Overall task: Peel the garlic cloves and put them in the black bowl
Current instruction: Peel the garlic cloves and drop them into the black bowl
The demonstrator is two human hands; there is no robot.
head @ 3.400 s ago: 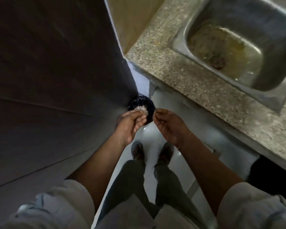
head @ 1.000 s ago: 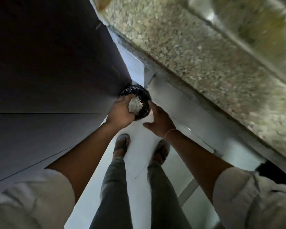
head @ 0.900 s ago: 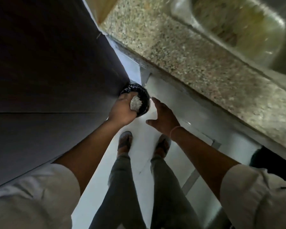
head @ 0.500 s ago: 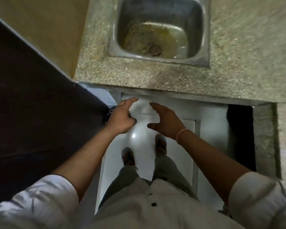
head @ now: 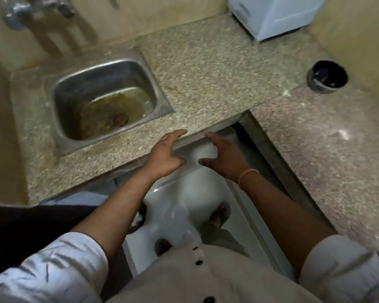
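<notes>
The black bowl (head: 327,76) stands on the speckled stone counter (head: 217,73) at the far right, close to the wall; I cannot make out what lies in it. My left hand (head: 165,155) hangs over the counter's front edge, fingers spread and relaxed, holding nothing. My right hand (head: 224,155) is just beside it, below the counter edge, also empty with loose fingers. A dark bag-lined bin (head: 140,217) shows partly on the floor behind my left forearm. No garlic clove is visible.
A steel sink (head: 105,99) with murky water is set in the counter at the left, taps (head: 20,12) above it. A white appliance (head: 276,14) stands at the back right. The counter turns toward me along the right. White floor and my feet lie below.
My left hand let go of the clump of garlic skins at the floor bin. Both hands rose empty to counter height, and my view swung up and right, bringing the black bowl into sight.
</notes>
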